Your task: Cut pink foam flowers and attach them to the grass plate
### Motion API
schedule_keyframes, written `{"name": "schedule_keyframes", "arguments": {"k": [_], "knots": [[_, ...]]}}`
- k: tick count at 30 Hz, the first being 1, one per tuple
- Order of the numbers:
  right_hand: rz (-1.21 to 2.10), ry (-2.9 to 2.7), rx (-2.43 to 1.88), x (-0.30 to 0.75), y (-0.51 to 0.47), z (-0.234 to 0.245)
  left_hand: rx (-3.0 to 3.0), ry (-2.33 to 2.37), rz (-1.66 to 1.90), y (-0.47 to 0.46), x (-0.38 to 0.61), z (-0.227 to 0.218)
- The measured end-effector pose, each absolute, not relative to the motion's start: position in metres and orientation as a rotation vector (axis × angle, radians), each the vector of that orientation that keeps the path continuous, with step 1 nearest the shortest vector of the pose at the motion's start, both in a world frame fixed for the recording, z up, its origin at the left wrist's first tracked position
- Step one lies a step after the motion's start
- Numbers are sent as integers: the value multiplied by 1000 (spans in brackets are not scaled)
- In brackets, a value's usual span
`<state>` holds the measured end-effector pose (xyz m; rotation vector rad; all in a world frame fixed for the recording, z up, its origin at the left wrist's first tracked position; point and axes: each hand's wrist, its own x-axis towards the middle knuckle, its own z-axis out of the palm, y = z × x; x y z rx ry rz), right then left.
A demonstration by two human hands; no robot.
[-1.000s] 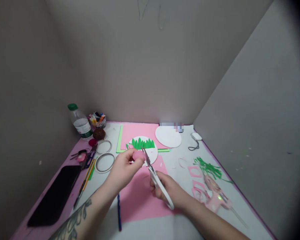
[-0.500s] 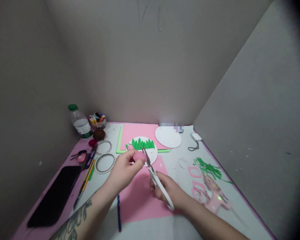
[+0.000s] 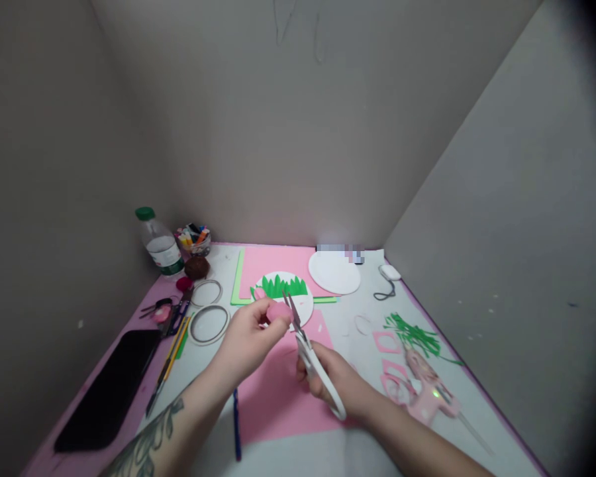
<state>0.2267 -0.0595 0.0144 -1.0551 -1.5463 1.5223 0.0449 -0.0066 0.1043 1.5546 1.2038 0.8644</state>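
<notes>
Between the thumb and fingers of my left hand (image 3: pixel 252 331) is a small rounded piece of pink paper (image 3: pixel 279 313). My right hand (image 3: pixel 330 377) grips a pair of white-handled scissors (image 3: pixel 305 351), blades pointing up and slightly apart beside the paper's right edge. Below both hands lies a pink sheet (image 3: pixel 283 411). Just beyond them, a white disc (image 3: pixel 302 308) carries a row of green paper grass (image 3: pixel 283 286) and a small pink shape near its left edge.
Tape rolls (image 3: pixel 208 324), pencils (image 3: pixel 169 364) and a black phone-like slab (image 3: pixel 112 391) lie left, with a bottle (image 3: pixel 161 245) behind. A pink glue gun (image 3: pixel 430 394), green strips (image 3: pixel 414 334) and pink offcuts (image 3: pixel 387 342) lie right. A blue pen (image 3: pixel 237 424) rests in front.
The pink piece has turned slightly in my left hand, and the scissor blades have shifted a little to the right. Everything on the table stays in place.
</notes>
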Motion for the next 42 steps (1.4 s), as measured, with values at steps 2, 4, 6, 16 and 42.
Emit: {"name": "schedule_keyframes", "arguments": {"k": [2, 4, 6, 16, 42], "knots": [[1503, -1569, -1057, 227, -59, 17, 1553, 1186, 869, -7, 46, 103], [1494, -1577, -1062, 227, -59, 19, 1550, 1181, 869, -7, 47, 102], [1503, -1575, -1054, 227, -59, 19, 1551, 1179, 865, -6, 47, 102], [1539, -1551, -1062, 228, -59, 14, 1552, 1202, 853, -7, 45, 104], [1560, -1524, -1068, 228, -59, 10, 1543, 1217, 853, -5, 45, 106]]}}
